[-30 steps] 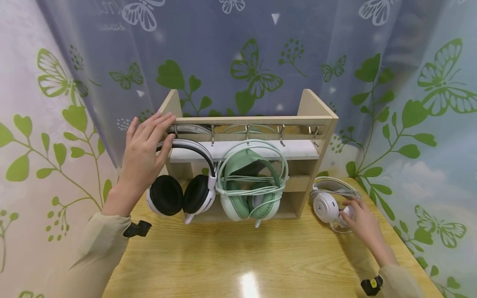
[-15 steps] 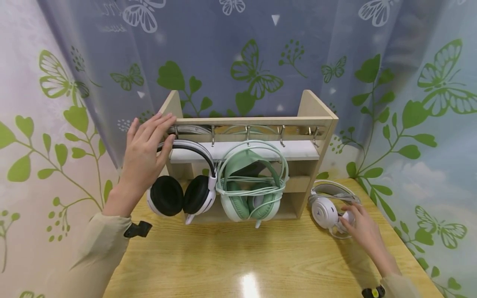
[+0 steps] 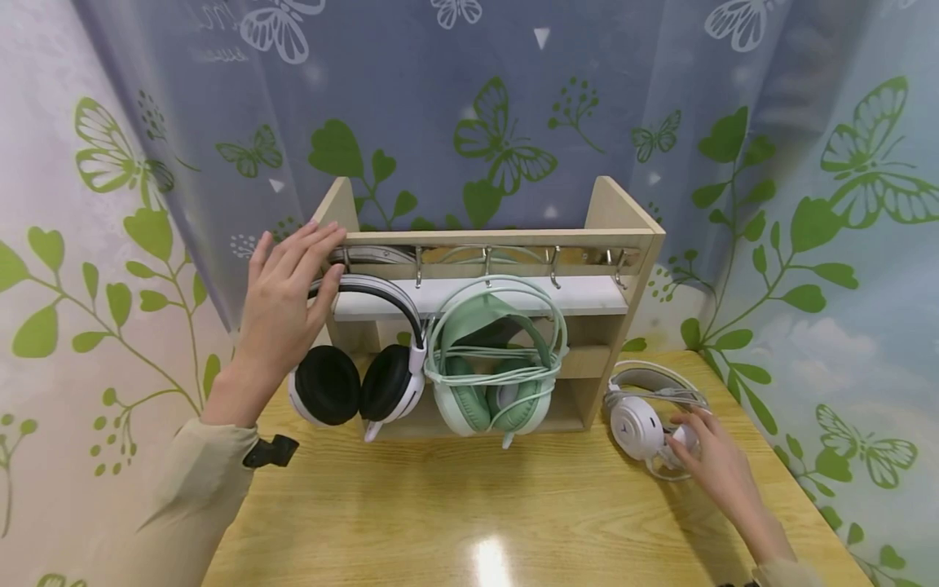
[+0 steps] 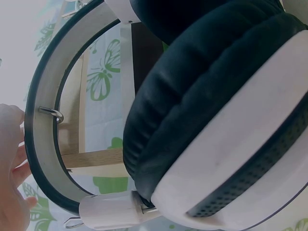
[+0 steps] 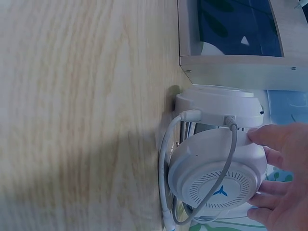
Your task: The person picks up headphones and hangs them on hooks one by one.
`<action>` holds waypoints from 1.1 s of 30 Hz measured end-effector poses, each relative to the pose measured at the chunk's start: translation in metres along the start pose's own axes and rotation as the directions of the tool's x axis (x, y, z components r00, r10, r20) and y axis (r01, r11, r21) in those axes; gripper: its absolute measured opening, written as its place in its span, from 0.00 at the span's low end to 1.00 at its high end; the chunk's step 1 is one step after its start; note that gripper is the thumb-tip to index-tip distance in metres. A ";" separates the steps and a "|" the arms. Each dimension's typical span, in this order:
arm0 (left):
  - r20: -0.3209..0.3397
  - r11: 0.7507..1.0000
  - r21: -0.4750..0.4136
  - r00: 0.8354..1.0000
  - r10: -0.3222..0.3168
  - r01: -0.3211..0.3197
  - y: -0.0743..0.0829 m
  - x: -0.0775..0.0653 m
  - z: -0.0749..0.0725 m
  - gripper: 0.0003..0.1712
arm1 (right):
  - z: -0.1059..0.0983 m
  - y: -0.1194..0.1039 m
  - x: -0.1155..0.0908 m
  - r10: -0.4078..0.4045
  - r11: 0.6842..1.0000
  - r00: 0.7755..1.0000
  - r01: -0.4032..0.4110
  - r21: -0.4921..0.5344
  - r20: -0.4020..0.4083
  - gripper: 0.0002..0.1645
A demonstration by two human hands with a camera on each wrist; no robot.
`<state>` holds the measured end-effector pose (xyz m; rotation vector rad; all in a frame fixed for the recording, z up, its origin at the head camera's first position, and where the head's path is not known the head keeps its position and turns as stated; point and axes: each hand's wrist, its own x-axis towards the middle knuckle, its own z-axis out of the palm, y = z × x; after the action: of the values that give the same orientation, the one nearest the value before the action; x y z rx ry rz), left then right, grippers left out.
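Observation:
My left hand (image 3: 282,302) rests on the top left corner of a wooden rack (image 3: 499,238), its fingers extended and its thumb beside the nearest headband. White headphones with black ear pads (image 3: 328,385) hang on a hook there; the left wrist view shows their headband (image 4: 41,144) close up. Green headphones (image 3: 524,403), wrapped in their own cable, hang at the rack's middle. On the table to the right, my right hand (image 3: 719,466) grips one ear cup of white headphones (image 3: 637,425). In the right wrist view, thumb and fingers straddle that ear cup (image 5: 216,168).
Bare metal hooks (image 3: 555,267) line the right part of the rack's rail. A white shelf (image 3: 594,295) lies behind them. The wooden table (image 3: 440,505) extends in front, and a patterned curtain (image 3: 411,73) stands close behind and on both sides.
The white headphones on the right have shifted slightly left and toward me, with my right hand on them. My left hand and the hanging headphones have not visibly moved.

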<state>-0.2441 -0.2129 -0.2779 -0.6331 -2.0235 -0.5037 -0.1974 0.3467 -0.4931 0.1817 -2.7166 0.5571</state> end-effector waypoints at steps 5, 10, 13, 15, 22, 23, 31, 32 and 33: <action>-0.003 1.000 0.000 1.000 0.000 0.000 0.000 0.000 0.000 0.23 | 0.000 -0.005 -0.006 -0.021 1.000 0.999 0.021 0.003 -0.042 0.19; -0.003 1.000 0.001 1.000 0.001 -0.001 0.001 0.000 0.000 0.24 | -0.001 -0.008 -0.011 -0.004 1.000 1.000 0.005 0.008 -0.027 0.19; -0.003 1.000 -0.003 1.000 0.002 -0.002 0.001 0.000 0.000 0.24 | 0.000 -0.009 -0.013 -0.003 1.000 1.000 0.003 0.004 -0.021 0.19; -0.002 1.000 -0.004 1.000 0.002 -0.002 0.001 0.000 0.001 0.24 | 0.000 -0.010 -0.015 -0.003 1.000 1.000 0.003 0.003 -0.017 0.19; 0.002 1.000 -0.006 1.000 -0.001 0.001 0.001 0.000 0.000 0.24 | 0.001 -0.011 -0.021 -0.010 1.000 1.000 0.010 0.002 -0.024 0.19; 0.003 1.000 -0.006 1.000 -0.001 0.001 0.001 0.000 0.000 0.24 | 0.001 -0.012 -0.022 -0.011 1.000 1.000 0.011 0.001 -0.023 0.19; 0.005 1.000 -0.004 1.000 -0.003 0.003 0.000 -0.001 0.001 0.24 | -0.006 -0.012 -0.020 -0.031 0.999 0.999 0.032 0.022 -0.014 0.20; 0.005 1.000 -0.003 1.000 -0.003 0.003 0.000 -0.001 0.000 0.24 | -0.007 -0.011 -0.019 -0.032 0.999 0.999 0.032 0.030 -0.011 0.20; 0.006 1.000 -0.003 1.000 -0.002 0.002 0.000 -0.001 0.000 0.24 | -0.010 -0.010 -0.017 -0.030 0.999 1.000 0.030 0.040 -0.004 0.20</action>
<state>-0.2439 -0.2129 -0.2788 -0.6347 -2.0292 -0.5069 -0.1764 0.3421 -0.4876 0.2314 -2.6958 0.6033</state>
